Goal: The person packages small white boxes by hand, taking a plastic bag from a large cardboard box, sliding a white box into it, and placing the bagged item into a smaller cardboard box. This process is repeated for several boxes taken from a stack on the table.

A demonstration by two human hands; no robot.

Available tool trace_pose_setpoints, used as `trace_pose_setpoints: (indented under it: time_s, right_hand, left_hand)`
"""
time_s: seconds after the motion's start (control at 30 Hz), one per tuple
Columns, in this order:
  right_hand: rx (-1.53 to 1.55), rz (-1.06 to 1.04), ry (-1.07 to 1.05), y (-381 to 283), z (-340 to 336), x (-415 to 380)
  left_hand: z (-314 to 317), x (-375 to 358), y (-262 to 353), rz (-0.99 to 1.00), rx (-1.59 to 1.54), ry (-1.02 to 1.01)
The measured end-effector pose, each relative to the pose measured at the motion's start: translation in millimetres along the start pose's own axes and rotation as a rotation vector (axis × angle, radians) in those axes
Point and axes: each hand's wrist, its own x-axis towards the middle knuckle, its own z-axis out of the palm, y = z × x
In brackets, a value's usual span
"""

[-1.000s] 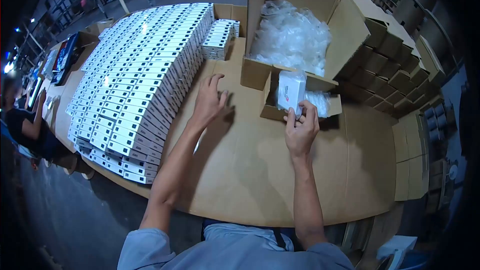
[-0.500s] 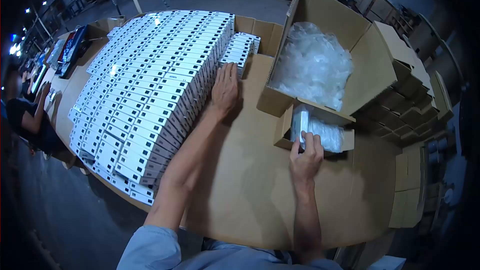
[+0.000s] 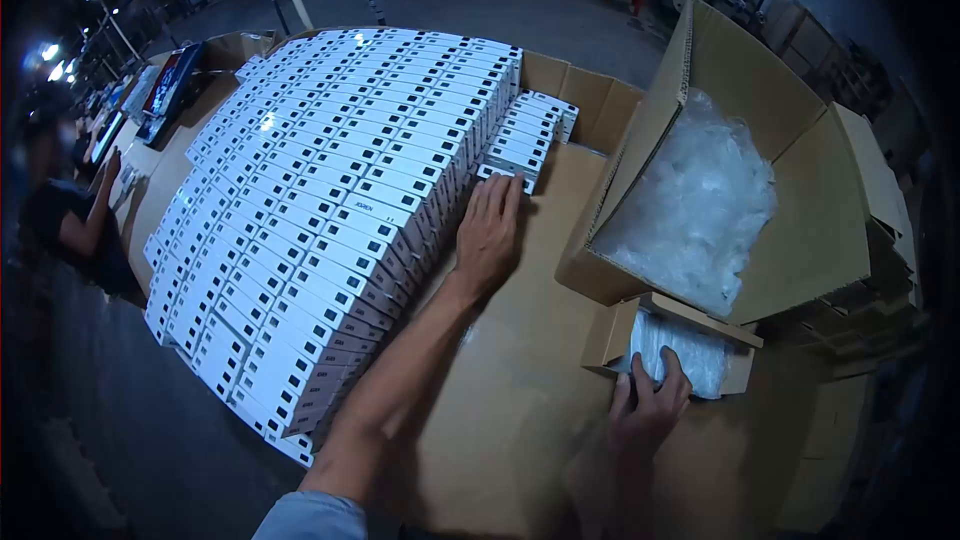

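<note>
My left hand point(image 3: 490, 230) lies with its fingertips on the nearest white box point(image 3: 510, 176) of a low row, beside a tall block of stacked white boxes point(image 3: 330, 200). My right hand point(image 3: 650, 402) reaches into a small open carton point(image 3: 612, 332), its fingers bent on the clear plastic-wrapped contents point(image 3: 690, 350). Whether those fingers grip a piece is hard to make out. Behind the small carton stands a large open carton point(image 3: 640, 190) with a heap of clear plastic bags point(image 3: 700, 200) in it.
Brown cardboard covers the table point(image 3: 500, 420). Folded cartons point(image 3: 870, 290) are stacked at the right. At the far left a person point(image 3: 85, 225) works at the table near a dark flat device point(image 3: 170, 90). A fan stands behind the table.
The view has turned left, so the scene sits further right. The white piece upright at the small carton's left end now lies lower or is hidden. My right hand's fingers have spread.
</note>
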Motion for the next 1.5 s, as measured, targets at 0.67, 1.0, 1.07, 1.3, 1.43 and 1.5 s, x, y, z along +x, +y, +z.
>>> trace_pose_setpoints:
  time_s: [0.67, 1.0, 1.07, 1.3, 1.43, 1.5]
  right_hand:
    - [1.463, 0.414, -0.566, -10.3, -34.1, -96.8]
    - [1.157, 0.450, -0.351, 116.3, -52.4, -147.7]
    - [1.166, 0.522, -0.342, 125.2, -61.5, -152.5]
    - [1.222, 0.590, -0.296, 136.5, -46.8, -144.9]
    - [1.213, 0.559, -0.343, 135.7, -53.9, -125.4]
    - [1.167, 0.509, -0.389, 134.4, -66.4, -111.9]
  left_hand:
    - [-179.4, -183.9, 191.4, -0.022, -0.542, -0.108]
    - [-169.7, -2.0, 218.3, 0.241, -0.493, -0.341]
    - [-149.2, 59.9, 213.9, 0.233, -0.349, -0.249]
    - [-28.6, 169.2, 163.1, 0.153, -0.072, -0.449]
    - [-46.2, 185.2, 175.2, -0.080, -0.164, -0.403]
    - [-51.5, 185.0, 169.9, -0.063, -0.225, -0.291]
